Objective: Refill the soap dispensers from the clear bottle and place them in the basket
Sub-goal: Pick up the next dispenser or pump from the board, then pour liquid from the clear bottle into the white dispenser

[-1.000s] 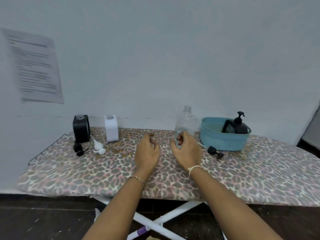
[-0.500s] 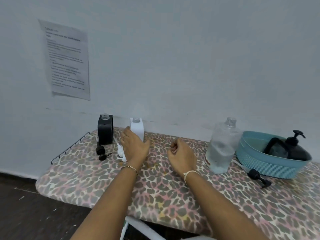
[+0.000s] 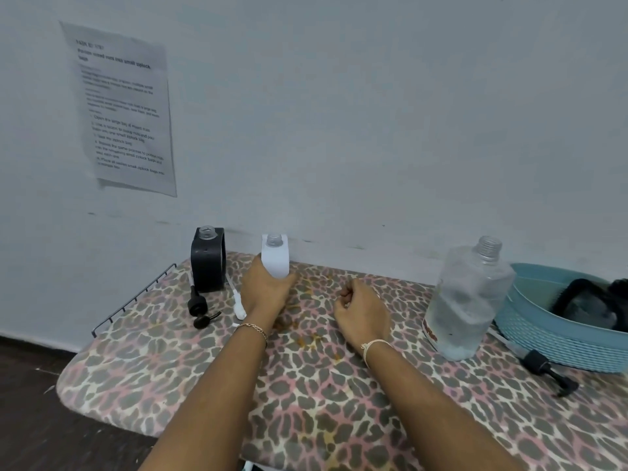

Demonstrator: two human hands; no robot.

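Left hand (image 3: 265, 290): white dispenser (image 3: 275, 258) is being gripped.
Right hand (image 3: 362, 309): being held clenched, empty.
Clear bottle (image 3: 469, 300): upright, rightward, nearer the right hand.

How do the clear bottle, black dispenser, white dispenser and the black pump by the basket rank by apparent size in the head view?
1. clear bottle
2. black dispenser
3. white dispenser, unsure against black: the left hand hides its base
4. black pump

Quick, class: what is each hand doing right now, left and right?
Left hand: grips the white soap dispenser.
Right hand: closed, fingers curled, holding nothing.
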